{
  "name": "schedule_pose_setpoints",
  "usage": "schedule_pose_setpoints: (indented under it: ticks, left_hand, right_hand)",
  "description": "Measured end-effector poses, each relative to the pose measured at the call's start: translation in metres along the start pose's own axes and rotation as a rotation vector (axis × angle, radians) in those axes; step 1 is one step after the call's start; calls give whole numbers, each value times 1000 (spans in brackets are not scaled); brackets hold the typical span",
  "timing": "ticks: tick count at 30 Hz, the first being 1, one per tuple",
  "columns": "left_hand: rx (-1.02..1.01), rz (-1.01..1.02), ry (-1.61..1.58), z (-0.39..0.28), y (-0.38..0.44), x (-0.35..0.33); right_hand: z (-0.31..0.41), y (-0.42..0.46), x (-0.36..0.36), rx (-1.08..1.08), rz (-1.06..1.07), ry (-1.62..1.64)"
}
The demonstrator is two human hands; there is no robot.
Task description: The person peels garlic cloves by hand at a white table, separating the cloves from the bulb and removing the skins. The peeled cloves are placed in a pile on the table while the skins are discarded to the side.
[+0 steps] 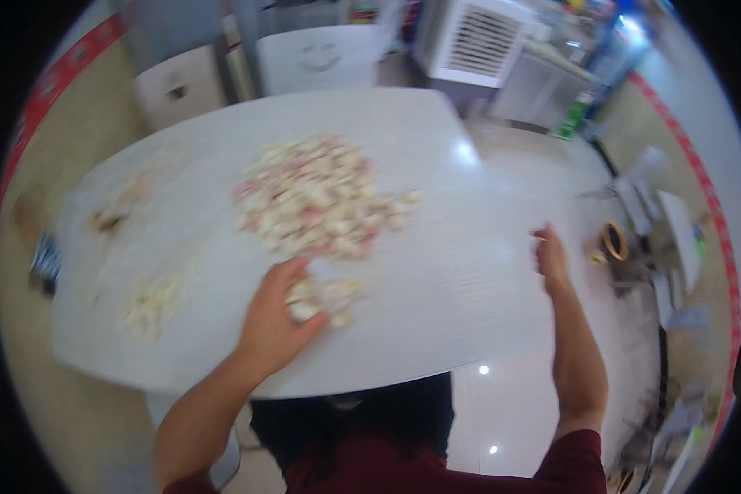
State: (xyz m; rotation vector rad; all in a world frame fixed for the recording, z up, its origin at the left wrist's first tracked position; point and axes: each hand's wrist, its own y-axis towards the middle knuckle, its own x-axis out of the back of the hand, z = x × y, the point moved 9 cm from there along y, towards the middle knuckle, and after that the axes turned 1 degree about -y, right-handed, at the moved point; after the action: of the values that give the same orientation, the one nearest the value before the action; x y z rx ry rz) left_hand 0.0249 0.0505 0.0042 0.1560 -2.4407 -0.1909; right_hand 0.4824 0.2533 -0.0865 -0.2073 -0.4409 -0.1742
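A wide heap of garlic cloves [312,191], some with pinkish skins, lies on the white table [438,296]. Just below the heap, my left hand [281,315] curves around the left side of a small group of garlic cloves [327,299], thumb and fingers apart; whether it grips any is blurred. Out to the right, past the cloves, my right hand [548,253] is raised with its fingers bent, and what it may hold cannot be made out. Pale small pieces, perhaps peeled garlic [151,305], lie to the left of my left hand.
Garlic skins or scraps [120,204] lie at the table's left. White chairs [318,58] stand along the far edge, near a white air cooler [481,43]. More chairs and a round dark container [614,241] are on the right.
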Motion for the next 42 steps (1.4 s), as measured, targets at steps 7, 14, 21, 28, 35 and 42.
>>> schedule_pose_setpoints:
  ticks: [7,14,21,28,35,42]
  left_hand:
    - [-80,105,-101,-15,28,-11]
    - [-322,161,-37,-20,22,-7]
    - [-279,-169,-411,5,18,43]
    - [-307,-149,-363,-9,19,42]
    - [114,-194,-316,35,31,47]
    - [-17,-409,21,9,38,60]
  right_hand:
    - [169,-136,-129,18,991,795]
    - [204,-191,-215,148,1074,498]
    - [217,-221,-268,231,1202,566]
    - [199,-231,-277,215,1183,357]
    - [199,-201,-249,316,801,157]
    - [204,-199,-245,627,863,-97]
